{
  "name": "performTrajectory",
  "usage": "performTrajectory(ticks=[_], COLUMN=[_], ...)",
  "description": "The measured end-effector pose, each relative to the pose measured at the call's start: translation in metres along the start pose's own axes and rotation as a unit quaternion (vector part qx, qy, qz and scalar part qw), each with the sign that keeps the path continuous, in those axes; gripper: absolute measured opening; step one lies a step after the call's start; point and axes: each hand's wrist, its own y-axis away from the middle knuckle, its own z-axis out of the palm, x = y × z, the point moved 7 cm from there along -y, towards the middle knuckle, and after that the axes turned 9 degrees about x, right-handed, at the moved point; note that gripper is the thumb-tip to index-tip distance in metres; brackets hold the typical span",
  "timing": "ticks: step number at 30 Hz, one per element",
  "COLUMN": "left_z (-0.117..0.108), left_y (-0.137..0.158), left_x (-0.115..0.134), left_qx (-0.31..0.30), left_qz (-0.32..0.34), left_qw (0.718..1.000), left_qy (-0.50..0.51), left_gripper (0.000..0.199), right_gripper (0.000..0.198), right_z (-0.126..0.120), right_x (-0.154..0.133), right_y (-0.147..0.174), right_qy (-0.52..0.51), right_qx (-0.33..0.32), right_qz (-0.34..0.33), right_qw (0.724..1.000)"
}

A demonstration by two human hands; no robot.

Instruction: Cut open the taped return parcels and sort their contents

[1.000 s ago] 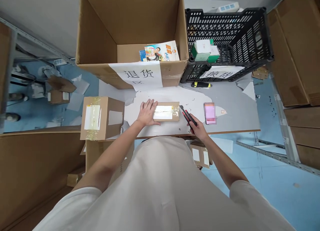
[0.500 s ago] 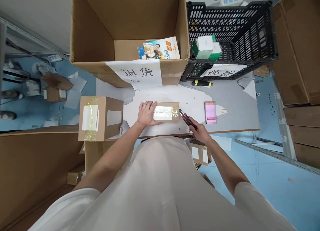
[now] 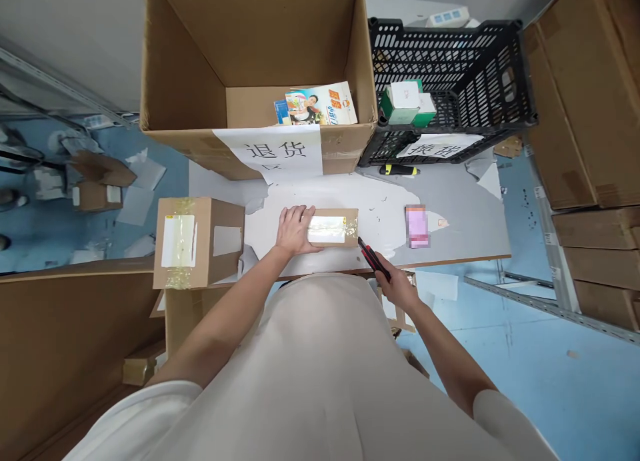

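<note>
A small cardboard box (image 3: 350, 222) with a white label and clear tape lies on the table. My left hand (image 3: 295, 230) grips its left end, fingers over the far edge and thumb along the near side. In my right hand (image 3: 399, 288) is a black and red utility knife (image 3: 371, 256), pointing up and to the left. The knife's tip is at the right end of the box, close to its near corner; whether it touches the cardboard I cannot tell.
A large open carton (image 3: 185, 144) and a black plastic crate (image 3: 517, 81) stand at the back. A taped box (image 3: 225, 238) sits at the left. To the right are a phone-like pink-screened object (image 3: 417, 225) and a black and yellow tool (image 3: 399, 170).
My right hand has drawn the knife towards me, its tip shifting from the middle of the box's right end to near its close corner. The left hand keeps its hold.
</note>
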Motion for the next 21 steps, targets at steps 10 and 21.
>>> performTrajectory(ticks=[10,21], left_z=[-0.005,-0.009], left_y=[0.002,0.056], left_x=[0.004,-0.002], left_qx=[-0.003,-0.069], left_qz=[-0.066,-0.183], left_qw=[0.997,0.981], left_qy=[-0.029,0.009], left_gripper=[0.118,0.06], right_gripper=[0.063,0.049], right_z=[0.001,0.094], right_x=[0.039,-0.044], right_y=[0.005,-0.076], right_qy=[-0.23,-0.432], right_qx=[0.151,0.019], right_qz=[0.14,0.092], right_qw=[0.951,0.897])
